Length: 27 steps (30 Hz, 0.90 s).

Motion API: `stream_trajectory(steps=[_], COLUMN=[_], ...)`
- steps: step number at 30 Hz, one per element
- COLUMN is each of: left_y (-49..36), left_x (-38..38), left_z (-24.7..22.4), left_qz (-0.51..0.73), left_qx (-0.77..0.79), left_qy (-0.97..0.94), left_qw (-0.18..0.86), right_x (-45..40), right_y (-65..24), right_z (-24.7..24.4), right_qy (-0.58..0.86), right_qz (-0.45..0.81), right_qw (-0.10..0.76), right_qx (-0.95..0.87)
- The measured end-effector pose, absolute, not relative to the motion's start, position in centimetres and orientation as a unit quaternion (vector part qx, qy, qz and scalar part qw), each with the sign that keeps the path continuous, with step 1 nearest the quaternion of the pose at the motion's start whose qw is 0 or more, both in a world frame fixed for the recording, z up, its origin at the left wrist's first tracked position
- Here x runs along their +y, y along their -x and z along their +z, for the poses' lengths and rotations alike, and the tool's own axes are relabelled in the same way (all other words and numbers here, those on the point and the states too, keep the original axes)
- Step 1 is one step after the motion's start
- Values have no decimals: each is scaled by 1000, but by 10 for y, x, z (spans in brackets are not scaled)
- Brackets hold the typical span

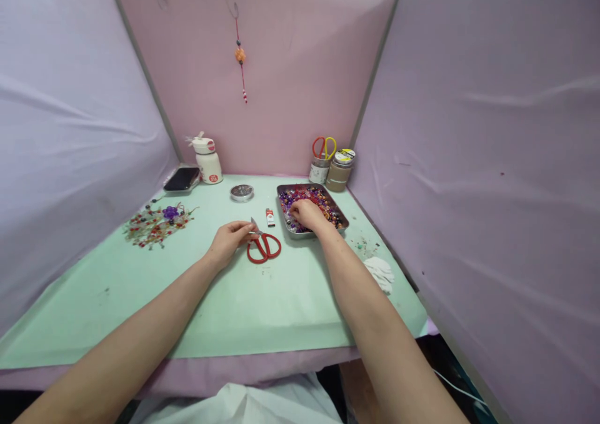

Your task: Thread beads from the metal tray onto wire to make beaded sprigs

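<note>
A metal tray (305, 236) of mixed purple, red, orange and dark beads stands right of centre. My right hand (305, 214) reaches into it, fingers bent together among the beads; anything between the fingertips is too small to make out. My left hand (230, 239) is beside the blades of the red-handled scissors (269, 253), its thumb and fingertips pressed together. What these fingers pinch, if anything, cannot be made out. The scissors lie on the green table cover. Between the left hand and the tray lies a small red-and-white lighter (270, 217).
Beaded strands (157, 227) lie at the left, near a phone (182, 179) and a white bottle (209, 161). A round clear case (242, 192) sits mid-table. Behind the tray stand a scissors cup (319, 172) and a jar (339, 174). White cloth (379, 274) lies right.
</note>
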State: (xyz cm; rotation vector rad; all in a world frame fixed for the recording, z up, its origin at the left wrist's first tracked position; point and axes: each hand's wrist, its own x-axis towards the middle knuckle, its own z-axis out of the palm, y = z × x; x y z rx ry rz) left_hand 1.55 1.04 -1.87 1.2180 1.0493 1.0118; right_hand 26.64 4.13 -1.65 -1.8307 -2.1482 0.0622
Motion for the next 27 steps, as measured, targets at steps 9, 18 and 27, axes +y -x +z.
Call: stream_trajectory(steps=[9,18,27], left_y=[-16,-16,-17], left_x=[9,10,10], left_z=[-16,-18,-18], left_qz=[435,431,433], left_qx=[453,454,456], left_qy=[-509,-517,-508], left_qw=[588,584,588], right_x=[56,60,58], right_y=[-259,-256,-254], right_z=[-8,-13,-13], right_qy=[623,626,618], right_qz=[52,44,33], right_qw=[134,114,124], right_qx=[-769,-770,-776])
